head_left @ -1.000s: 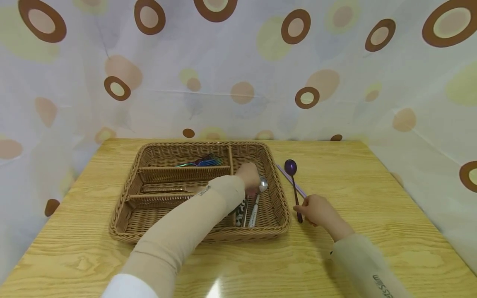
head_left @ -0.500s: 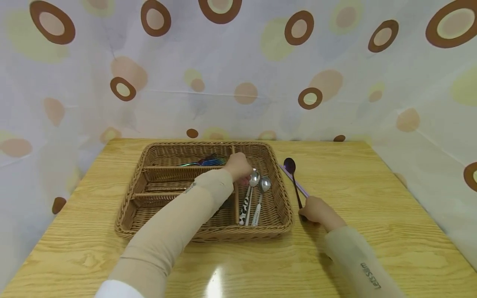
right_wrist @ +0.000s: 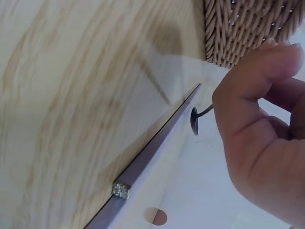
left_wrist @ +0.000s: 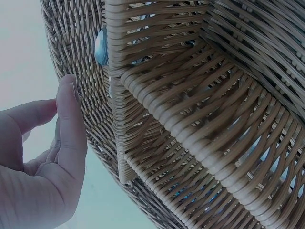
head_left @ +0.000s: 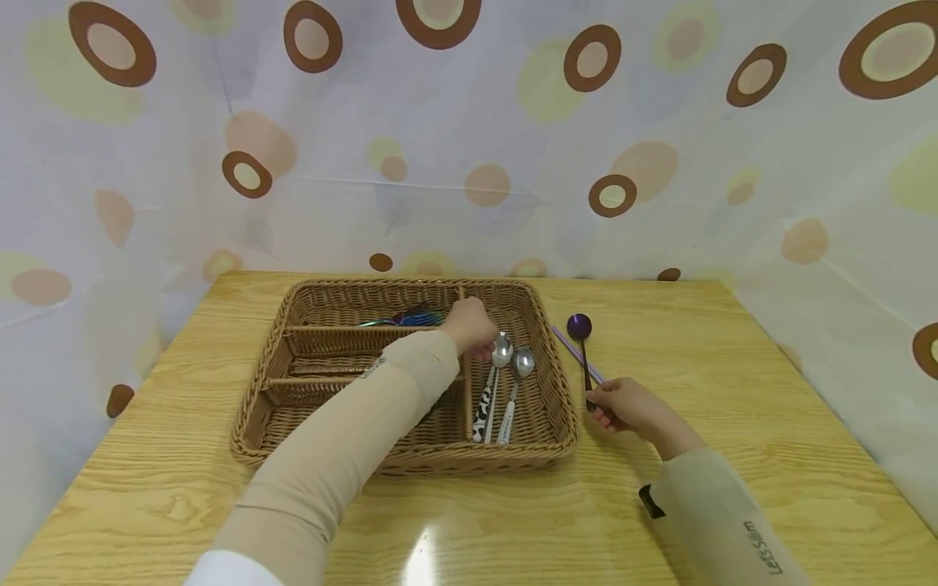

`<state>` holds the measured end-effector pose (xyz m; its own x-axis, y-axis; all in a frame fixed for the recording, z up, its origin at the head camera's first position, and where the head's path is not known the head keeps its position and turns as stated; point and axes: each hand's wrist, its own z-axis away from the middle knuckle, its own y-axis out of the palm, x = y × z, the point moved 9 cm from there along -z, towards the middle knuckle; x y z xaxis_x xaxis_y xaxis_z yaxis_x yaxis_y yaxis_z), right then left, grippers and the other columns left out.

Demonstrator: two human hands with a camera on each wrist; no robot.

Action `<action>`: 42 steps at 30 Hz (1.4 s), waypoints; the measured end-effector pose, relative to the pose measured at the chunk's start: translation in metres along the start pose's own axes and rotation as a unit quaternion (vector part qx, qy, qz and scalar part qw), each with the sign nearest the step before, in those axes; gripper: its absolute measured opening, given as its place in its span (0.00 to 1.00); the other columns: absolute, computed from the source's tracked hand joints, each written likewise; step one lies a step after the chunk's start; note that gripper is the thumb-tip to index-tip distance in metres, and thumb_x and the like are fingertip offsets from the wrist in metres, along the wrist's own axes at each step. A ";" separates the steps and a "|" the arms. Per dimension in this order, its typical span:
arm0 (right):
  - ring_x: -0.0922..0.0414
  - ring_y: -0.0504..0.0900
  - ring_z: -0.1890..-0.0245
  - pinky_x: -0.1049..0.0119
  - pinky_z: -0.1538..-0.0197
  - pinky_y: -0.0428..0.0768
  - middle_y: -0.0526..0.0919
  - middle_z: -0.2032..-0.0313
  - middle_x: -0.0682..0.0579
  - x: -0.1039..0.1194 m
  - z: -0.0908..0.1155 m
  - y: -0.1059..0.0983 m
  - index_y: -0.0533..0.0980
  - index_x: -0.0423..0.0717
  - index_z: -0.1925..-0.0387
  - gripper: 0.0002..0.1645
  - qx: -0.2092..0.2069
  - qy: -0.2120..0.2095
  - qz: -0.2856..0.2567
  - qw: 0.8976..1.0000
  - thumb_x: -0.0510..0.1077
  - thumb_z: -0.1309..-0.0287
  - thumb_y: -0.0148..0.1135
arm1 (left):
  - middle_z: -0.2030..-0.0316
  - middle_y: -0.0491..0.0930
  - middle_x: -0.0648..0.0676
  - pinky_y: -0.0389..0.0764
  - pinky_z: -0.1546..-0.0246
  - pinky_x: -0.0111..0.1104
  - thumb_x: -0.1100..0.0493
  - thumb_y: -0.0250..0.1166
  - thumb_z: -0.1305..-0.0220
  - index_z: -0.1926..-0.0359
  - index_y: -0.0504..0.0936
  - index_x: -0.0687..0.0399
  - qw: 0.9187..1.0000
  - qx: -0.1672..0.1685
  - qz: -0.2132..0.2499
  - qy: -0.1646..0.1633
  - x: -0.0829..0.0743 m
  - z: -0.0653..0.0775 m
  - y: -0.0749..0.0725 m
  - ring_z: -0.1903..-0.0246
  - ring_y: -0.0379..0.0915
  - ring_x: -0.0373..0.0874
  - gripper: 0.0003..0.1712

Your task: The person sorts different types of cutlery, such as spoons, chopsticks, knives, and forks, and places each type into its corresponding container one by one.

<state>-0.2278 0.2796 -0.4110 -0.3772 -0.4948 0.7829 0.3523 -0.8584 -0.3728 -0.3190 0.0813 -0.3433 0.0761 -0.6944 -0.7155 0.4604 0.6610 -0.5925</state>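
Above the right compartment of the wicker basket (head_left: 545, 452), my left hand (head_left: 471, 327) hovers close to the divider. Its fingers bend loosely in the left wrist view, thumb and index near each other with nothing between. Below it lie silver spoons, one with a cow-patterned handle (head_left: 483, 413) and one with a white handle (head_left: 507, 419). To the right of the basket, my right hand (head_left: 628, 405) pinches the lower handle of a purple spoon (head_left: 579, 327). In the right wrist view its bowl (right_wrist: 194, 121) stands off the table. A lilac chopstick-like stick (head_left: 572, 346) with a glittery band lies beneath.
Blue and dark forks (head_left: 414, 317) lie in the basket's back left compartment. Woven dividers (head_left: 366, 330) split its left side into several sections. A patterned cloth (head_left: 440, 236) stands behind the wooden table (head_left: 586, 513).
My left hand has drawn back up and left from the silver spoons, uncovering their bowls. My right hand has taken hold of the purple spoon and raised it; its bowl has turned.
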 end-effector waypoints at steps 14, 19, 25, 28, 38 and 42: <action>0.67 0.68 0.81 0.73 0.74 0.72 0.70 0.79 0.59 0.025 0.013 -0.001 0.67 0.42 0.70 0.14 0.003 -0.045 -0.052 0.998 0.41 0.29 0.40 | 0.81 0.78 0.57 0.83 0.68 0.37 0.67 0.54 0.37 0.72 0.80 0.67 1.000 0.005 -0.002 0.016 -0.006 0.002 0.002 0.70 0.83 0.52 0.11; 0.66 0.67 0.80 0.72 0.73 0.73 0.70 0.78 0.58 0.034 0.018 0.001 0.68 0.38 0.66 0.14 0.008 -0.059 -0.046 0.997 0.41 0.28 0.39 | 0.69 0.84 0.63 0.82 0.61 0.39 0.64 0.53 0.34 0.65 0.81 0.70 1.000 0.010 -0.006 0.018 -0.008 0.002 0.004 0.65 0.84 0.53 0.13; 0.66 0.68 0.80 0.72 0.73 0.73 0.70 0.78 0.57 0.046 0.026 0.009 0.68 0.38 0.66 0.13 0.014 -0.070 -0.053 0.996 0.42 0.29 0.41 | 0.70 0.84 0.61 0.83 0.66 0.36 0.63 0.52 0.33 0.64 0.82 0.70 1.000 0.010 -0.017 0.015 -0.010 -0.002 0.005 0.67 0.84 0.51 0.15; 0.66 0.68 0.81 0.72 0.74 0.73 0.70 0.79 0.57 0.051 0.029 0.014 0.68 0.38 0.66 0.12 0.020 -0.076 -0.054 0.995 0.42 0.29 0.41 | 0.71 0.84 0.60 0.82 0.72 0.31 0.59 0.52 0.32 0.63 0.83 0.70 0.999 0.007 -0.029 0.019 -0.014 -0.004 0.006 0.68 0.84 0.50 0.17; 0.66 0.69 0.82 0.73 0.76 0.74 0.71 0.79 0.57 0.066 0.037 0.039 0.66 0.42 0.71 0.12 0.053 -0.108 -0.052 0.991 0.41 0.30 0.43 | 0.66 0.85 0.62 0.82 0.62 0.37 0.53 0.54 0.31 0.60 0.83 0.69 0.999 0.020 -0.020 0.016 -0.024 -0.008 0.016 0.64 0.84 0.52 0.21; 0.66 0.70 0.82 0.73 0.77 0.74 0.71 0.80 0.56 0.069 0.038 0.047 0.67 0.40 0.70 0.11 0.056 -0.112 -0.049 0.991 0.40 0.30 0.44 | 0.65 0.85 0.61 0.82 0.61 0.37 0.52 0.55 0.32 0.57 0.81 0.68 1.000 0.021 -0.007 0.013 -0.025 -0.008 0.019 0.66 0.84 0.51 0.21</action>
<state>-0.2042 0.2101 -0.3559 -0.2195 -0.3574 0.9078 0.4208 -0.8742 -0.2424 -0.3197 0.1130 -0.3398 0.0476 -0.6957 -0.7168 0.4976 0.6387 -0.5869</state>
